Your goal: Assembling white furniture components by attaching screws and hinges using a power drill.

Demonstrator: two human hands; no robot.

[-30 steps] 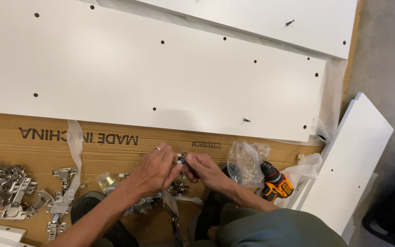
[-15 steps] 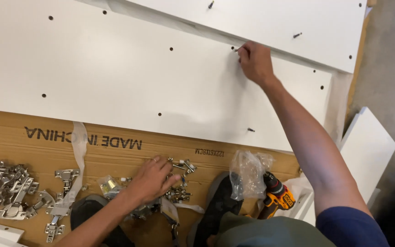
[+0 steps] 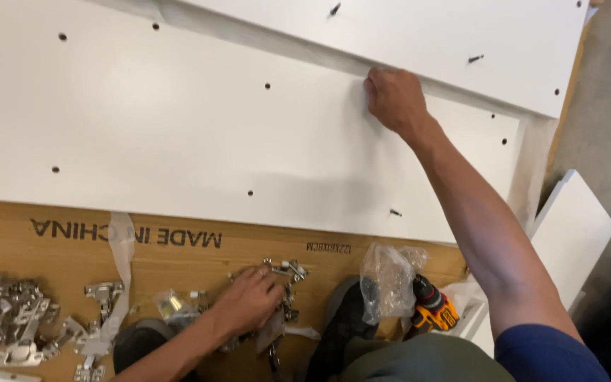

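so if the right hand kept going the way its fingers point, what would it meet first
The right hand points up and away across the large white panel, fingertips at its far edge. Going straight on, it would likely meet the second white panel lying just beyond, near a dark screw, though relative heights are unclear.

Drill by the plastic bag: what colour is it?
Yellow-orange and black drill, head view.
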